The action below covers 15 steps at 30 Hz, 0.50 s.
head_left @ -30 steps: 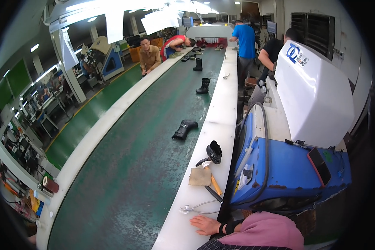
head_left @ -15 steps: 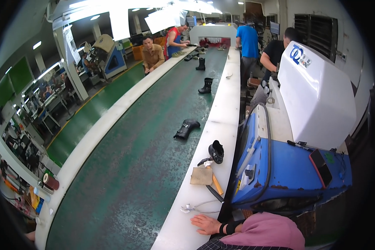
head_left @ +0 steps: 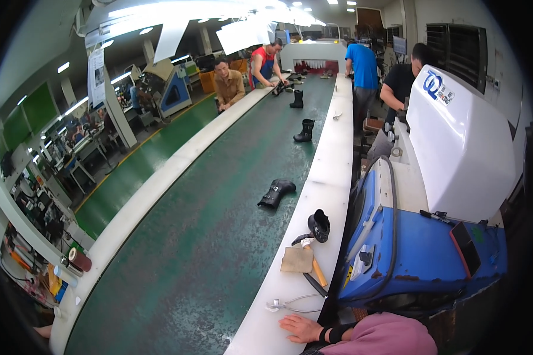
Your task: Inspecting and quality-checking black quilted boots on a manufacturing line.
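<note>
My right hand (head_left: 302, 328) lies flat, fingers spread, empty, on the white ledge (head_left: 331, 177) at the bottom centre; my left hand is out of view. Just above my fingers lie scissors (head_left: 290, 304), then a tan patch (head_left: 296, 259) and a hammer (head_left: 314, 269). Farther up sits a black boot (head_left: 320, 225); another boot (head_left: 276, 193) lies on the green belt (head_left: 207, 248).

A hand (head_left: 301, 328) lies flat on the white ledge (head_left: 328, 177) (near thin metal scissors (head_left: 290, 304)), beside a long green belt (head_left: 219, 236).
</note>
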Tool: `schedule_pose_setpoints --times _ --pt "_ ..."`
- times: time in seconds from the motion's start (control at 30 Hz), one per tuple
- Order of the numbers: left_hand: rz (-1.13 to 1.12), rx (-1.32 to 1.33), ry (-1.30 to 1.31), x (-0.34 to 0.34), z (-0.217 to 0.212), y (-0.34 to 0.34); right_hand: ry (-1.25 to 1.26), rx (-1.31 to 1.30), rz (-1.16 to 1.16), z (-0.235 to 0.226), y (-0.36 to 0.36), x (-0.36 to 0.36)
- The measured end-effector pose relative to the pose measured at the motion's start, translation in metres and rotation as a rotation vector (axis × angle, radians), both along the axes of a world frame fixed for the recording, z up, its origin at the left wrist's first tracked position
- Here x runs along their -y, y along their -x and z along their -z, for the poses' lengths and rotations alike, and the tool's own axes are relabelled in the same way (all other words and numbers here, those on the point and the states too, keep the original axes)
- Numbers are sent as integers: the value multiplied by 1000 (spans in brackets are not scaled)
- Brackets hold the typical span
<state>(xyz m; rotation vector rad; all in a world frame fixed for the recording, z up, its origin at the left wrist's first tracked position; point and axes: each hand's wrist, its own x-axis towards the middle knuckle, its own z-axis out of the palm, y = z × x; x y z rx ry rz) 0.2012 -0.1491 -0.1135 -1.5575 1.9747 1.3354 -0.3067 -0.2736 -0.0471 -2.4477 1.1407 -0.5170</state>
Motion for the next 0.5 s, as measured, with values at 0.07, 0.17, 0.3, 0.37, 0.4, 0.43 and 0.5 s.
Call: schedule_pose_setpoints --times 0.07,0.17,0.3,0.37,0.4,0.43,0.5 --pt "3 16 -13 0 -4 -3 -4 -16 -2 0 0 0" --pt "10 30 -25 1 -6 -6 14 4 11 0 0 0" --pt "17 38 -37 5 -5 -4 23 24 21 -2 0 0" --pt "16 43 -41 5 -5 -3 38 25 22 -3 0 0" --pt "14 44 -44 5 -4 -2 38 24 20 -4 0 0" --pt "12 46 -46 4 -4 -1 39 28 22 -4 0 0" --pt "9 50 -53 2 -4 -1 38 32 21 -4 0 0"
